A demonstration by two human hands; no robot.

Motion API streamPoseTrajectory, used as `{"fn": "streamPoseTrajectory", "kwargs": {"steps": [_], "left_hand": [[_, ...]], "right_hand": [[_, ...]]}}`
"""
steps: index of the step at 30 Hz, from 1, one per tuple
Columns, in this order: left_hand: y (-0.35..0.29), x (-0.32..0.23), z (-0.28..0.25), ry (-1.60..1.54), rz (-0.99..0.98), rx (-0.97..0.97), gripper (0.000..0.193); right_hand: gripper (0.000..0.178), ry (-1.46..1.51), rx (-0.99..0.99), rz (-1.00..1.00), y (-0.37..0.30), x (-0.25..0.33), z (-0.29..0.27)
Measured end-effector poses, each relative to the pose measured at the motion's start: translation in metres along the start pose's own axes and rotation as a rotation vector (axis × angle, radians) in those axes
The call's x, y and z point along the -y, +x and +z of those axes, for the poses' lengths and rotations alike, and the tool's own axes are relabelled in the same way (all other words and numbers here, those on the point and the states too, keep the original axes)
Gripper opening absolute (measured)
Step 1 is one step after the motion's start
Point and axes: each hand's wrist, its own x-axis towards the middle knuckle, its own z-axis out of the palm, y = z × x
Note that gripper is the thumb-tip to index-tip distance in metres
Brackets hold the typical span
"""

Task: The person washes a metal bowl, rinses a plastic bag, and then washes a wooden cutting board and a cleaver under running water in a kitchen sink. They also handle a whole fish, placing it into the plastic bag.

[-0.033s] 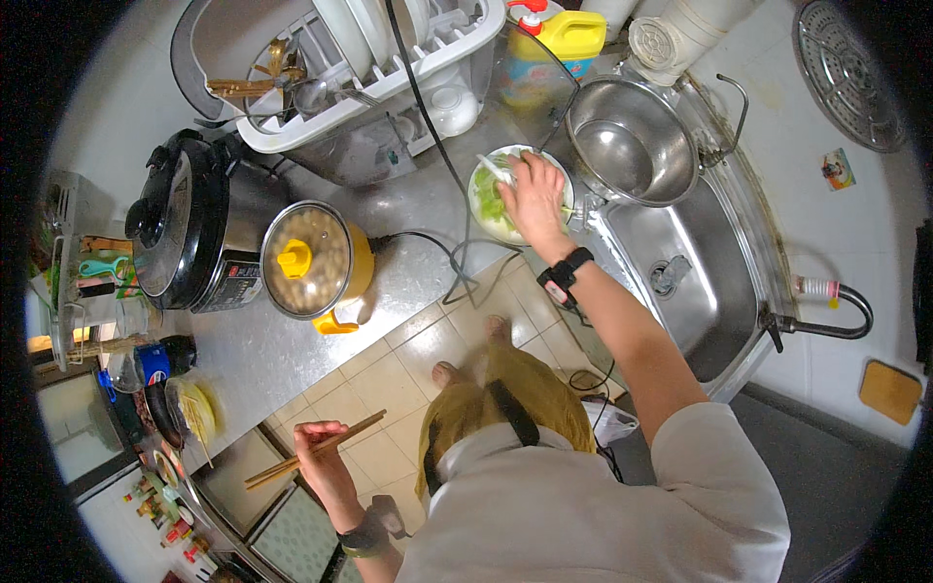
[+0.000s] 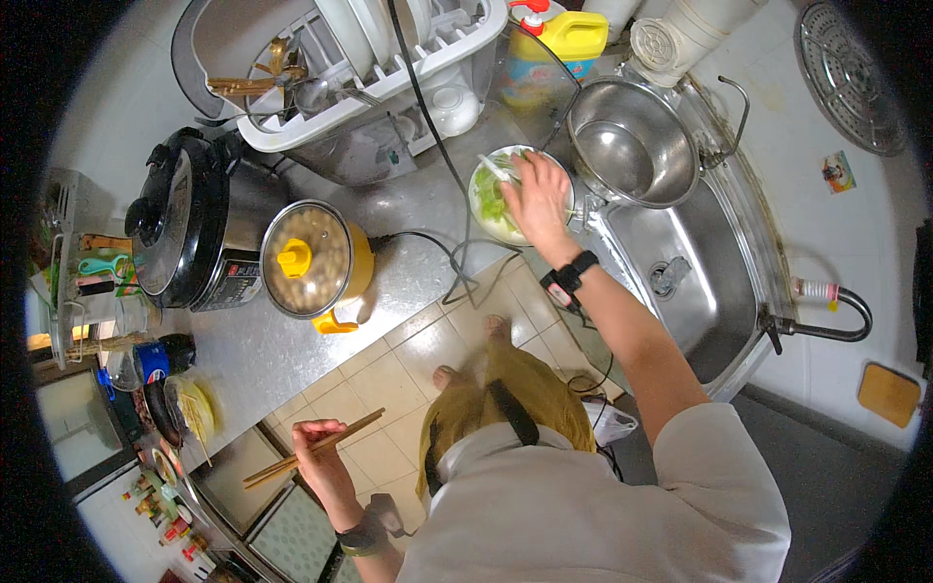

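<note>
Greens point(image 2: 492, 202) lie in our white bowl point(image 2: 501, 232) near the front edge of the countertop point(image 2: 394, 291), on the side toward the sink point(image 2: 714, 262). Our right hand point(image 2: 542, 202) bends down over the greens; we cannot tell whether it grasps any. Our left hand point(image 2: 326, 468) grasps wooden chopsticks point(image 2: 362, 425) beyond that front edge. Farther out, we see a steel pot point(image 2: 627, 146) at the sink's far left corner and a lidded yellow electric pot point(image 2: 316, 262) on the countertop.
</note>
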Motion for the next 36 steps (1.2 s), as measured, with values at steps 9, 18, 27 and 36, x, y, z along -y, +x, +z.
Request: {"fn": "streamPoseTrajectory", "kwargs": {"steps": [9, 18, 27, 36], "left_hand": [[-0.022, 0.007, -0.037, -0.034, 0.057, -0.110, 0.040], [-0.146, -0.022, -0.193, -0.159, 0.239, -0.397, 0.034], [-0.363, -0.021, -0.371, -0.219, 0.382, -0.644, 0.045], [-0.464, 0.031, -0.470, -0.254, 0.332, -1.138, 0.024]], "right_hand": [[0.019, 0.432, -0.079, 0.199, -0.026, 0.041, -0.086], [0.017, 1.074, 0.735, -0.559, -0.163, 0.372, -0.119], [0.014, 1.181, 1.349, -1.385, -0.374, 0.632, -0.227], [0.036, 1.018, 1.683, -1.970, -0.518, 0.787, -0.232]]}}
